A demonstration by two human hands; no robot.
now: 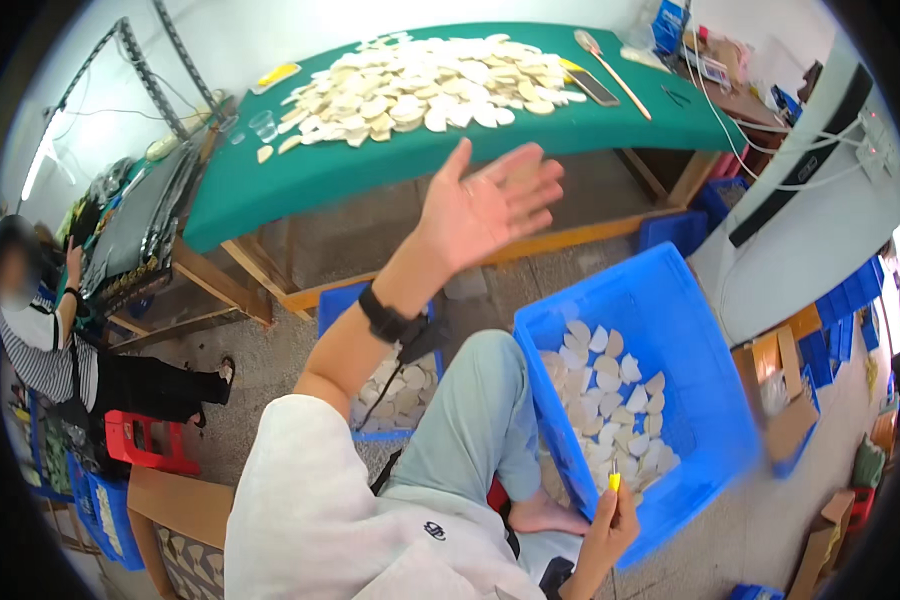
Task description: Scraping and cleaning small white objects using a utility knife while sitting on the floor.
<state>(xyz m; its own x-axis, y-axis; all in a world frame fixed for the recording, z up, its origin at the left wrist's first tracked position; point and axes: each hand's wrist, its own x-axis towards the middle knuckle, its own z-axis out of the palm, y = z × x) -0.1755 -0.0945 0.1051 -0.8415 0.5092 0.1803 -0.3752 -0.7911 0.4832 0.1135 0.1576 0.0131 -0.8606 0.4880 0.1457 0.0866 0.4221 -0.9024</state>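
My left hand [495, 205] is raised before the green-covered table, palm showing and fingers spread, with nothing in it. On its wrist is a dark watch [385, 315]. Low on the right, my right hand [610, 530] pinches a small yellow-handled tool [614, 482] with a short metal tip; its exact kind is unclear. That tool is over the near side of a big blue bin [705, 375], which holds many cream, flat, half-round pieces [610, 400]. A wide heap of similar pieces [420, 90] covers the middle of the green tabletop [270, 200].
Beside the heap lie a phone [595, 88], a long-handled brush [620, 80] and clear cups [263, 125]. Another blue bin [380, 436] of pieces stands beside my leg. At the left, a person in stripes [45, 365] is near a red stool [150, 440]. Cardboard boxes [185, 500] sit below.
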